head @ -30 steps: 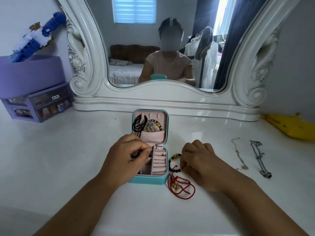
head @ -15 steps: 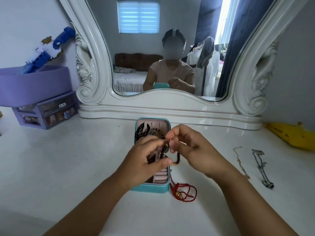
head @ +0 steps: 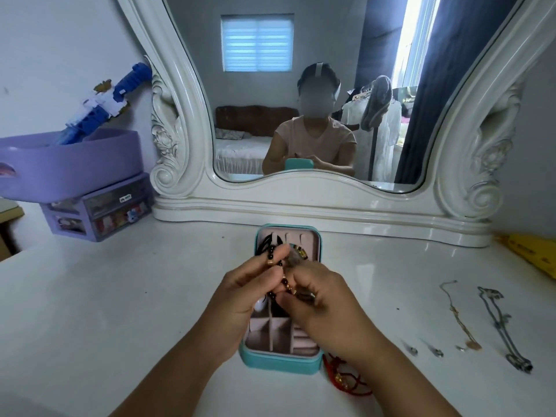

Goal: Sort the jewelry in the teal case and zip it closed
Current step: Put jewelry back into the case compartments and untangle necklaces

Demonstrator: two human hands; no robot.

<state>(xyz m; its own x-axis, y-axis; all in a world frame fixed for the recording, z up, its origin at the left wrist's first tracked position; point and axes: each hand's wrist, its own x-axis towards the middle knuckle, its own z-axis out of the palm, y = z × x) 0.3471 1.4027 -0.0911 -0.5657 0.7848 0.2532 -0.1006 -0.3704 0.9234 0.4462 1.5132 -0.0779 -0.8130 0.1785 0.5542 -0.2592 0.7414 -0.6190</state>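
The teal case [head: 279,361] lies open on the white vanity, its pink lid propped back with black cords and a beaded piece in its pocket. Above the case both hands pinch a dark beaded bracelet [head: 272,256] with gold accents. My left hand [head: 243,290] grips its upper beads; my right hand [head: 313,296] holds the lower part. A red cord bracelet [head: 346,380] lies just right of the case. Further right lie a gold chain [head: 460,320], a silver chain [head: 502,323] and small rings [head: 436,352].
A large white-framed mirror [head: 316,203] stands behind the case. A purple drawer organiser [head: 99,206] with a purple tub and a blue toy sits at the back left. A yellow object [head: 532,251] lies at the far right.
My right hand picked the beaded bracelet up from beside the case, and both hands now hold it over the open case. The view has tilted down slightly.
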